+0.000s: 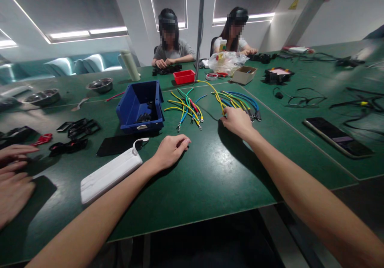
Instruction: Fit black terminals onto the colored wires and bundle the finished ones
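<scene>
My right hand (237, 121) is closed on the end of a yellow cable (213, 88), which curves up and away to the left from my fingers. Just beyond that hand lies a bundle of blue, green and yellow cables (244, 99) with dark ends and metal lugs. Loosely curled, my left hand (171, 150) rests on the green table with nothing visible in it. In front of it is a loose, crossed pile of short cables (187, 107), yellow, green, blue and red, some with ring lugs at the near end.
Left of the pile stands a blue bin (139, 126) with small dark parts. A white power bank (111, 176) lies by my left forearm. A red tray (184, 77) sits farther back. At right are a phone (337, 137) and glasses (306, 101). A co-worker's hands (15, 188) show at left.
</scene>
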A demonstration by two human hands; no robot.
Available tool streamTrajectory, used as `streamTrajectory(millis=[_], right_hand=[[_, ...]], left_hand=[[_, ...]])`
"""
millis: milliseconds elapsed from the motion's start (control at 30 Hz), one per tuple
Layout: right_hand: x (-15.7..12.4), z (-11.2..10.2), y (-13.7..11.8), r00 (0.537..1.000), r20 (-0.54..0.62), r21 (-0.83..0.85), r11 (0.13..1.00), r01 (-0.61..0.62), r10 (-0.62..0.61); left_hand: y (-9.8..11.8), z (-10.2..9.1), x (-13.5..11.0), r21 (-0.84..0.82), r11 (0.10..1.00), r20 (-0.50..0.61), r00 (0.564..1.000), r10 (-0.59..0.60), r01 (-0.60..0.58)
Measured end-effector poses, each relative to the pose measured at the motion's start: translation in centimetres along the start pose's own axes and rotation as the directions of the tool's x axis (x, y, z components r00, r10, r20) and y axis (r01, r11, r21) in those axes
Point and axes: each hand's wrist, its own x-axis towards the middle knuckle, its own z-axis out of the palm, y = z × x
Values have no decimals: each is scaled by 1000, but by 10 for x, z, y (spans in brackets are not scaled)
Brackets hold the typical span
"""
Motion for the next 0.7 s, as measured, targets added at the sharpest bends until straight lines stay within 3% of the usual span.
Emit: streamTrajectory(millis=[700], right_hand=[[4, 4, 2, 998, 27, -1, 998, -56, 56]], left_hand=[[0, -1, 0, 41, 999, 15, 1000, 7, -8]])
